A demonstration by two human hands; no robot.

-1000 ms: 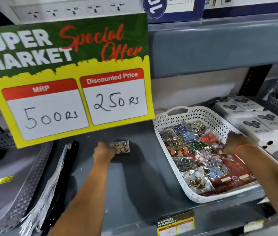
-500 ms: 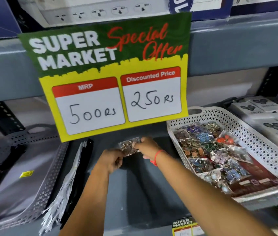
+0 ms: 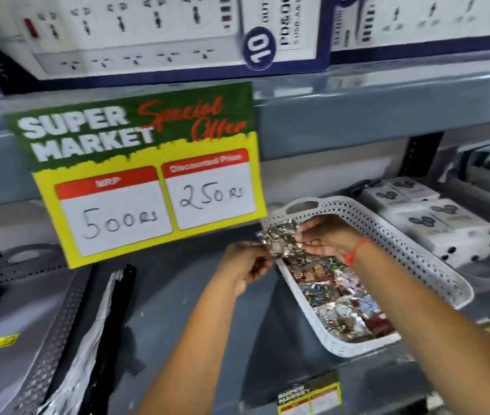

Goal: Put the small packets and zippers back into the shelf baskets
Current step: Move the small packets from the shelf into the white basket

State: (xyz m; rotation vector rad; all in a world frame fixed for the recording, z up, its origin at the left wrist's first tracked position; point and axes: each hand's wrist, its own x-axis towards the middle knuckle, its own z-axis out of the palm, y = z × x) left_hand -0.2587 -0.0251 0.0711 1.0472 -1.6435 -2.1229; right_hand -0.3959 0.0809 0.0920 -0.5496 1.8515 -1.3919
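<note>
Shiny clear plastic marks the packet [image 3: 279, 239], held right of frame centre over the near-left rim of the white basket [image 3: 417, 253]. Both hands grasp it: the left hand [image 3: 245, 265] pinches its lower-left edge, the right hand [image 3: 324, 238], a red thread at its wrist, grips its right side from above the basket. More packets fill the basket below. Left of the hands, zippers [image 3: 87, 339] lie on the grey shelf [image 3: 177, 310] beside a grey basket [image 3: 28, 310]. A yellow-green sign [image 3: 144, 172] hangs at upper left; white boxes [image 3: 435, 217] sit at right.
</note>
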